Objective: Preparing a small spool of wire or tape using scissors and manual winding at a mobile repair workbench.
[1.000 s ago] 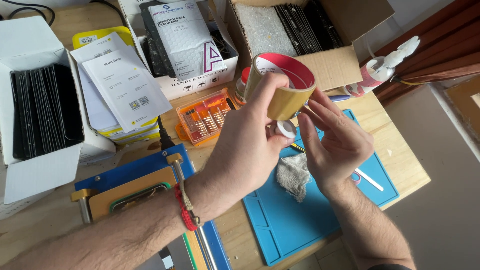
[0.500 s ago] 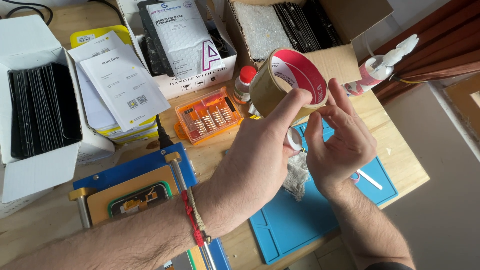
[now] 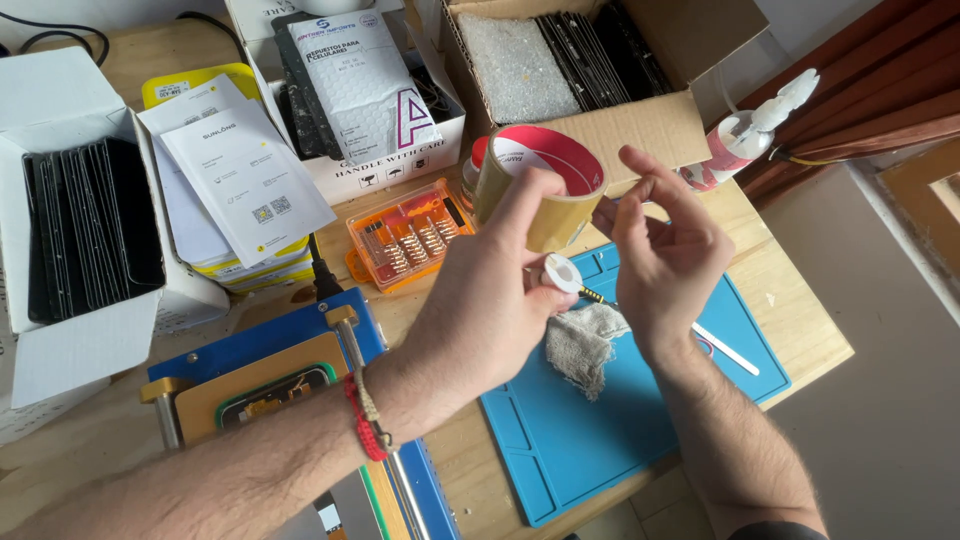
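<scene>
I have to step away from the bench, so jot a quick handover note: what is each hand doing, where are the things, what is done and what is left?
Left hand: holds the roll of tan tape up above the table, thumb on its outer face.
Right hand: beside the roll, fingertips pinched together near its edge; whether they grip a tape end cannot be told.
Below the hands: blue work mat with a grey cloth and a small white disc.
Orange bit case lies left of the roll.
Done: roll lifted. Left: no strip is visibly pulled free yet.
</scene>
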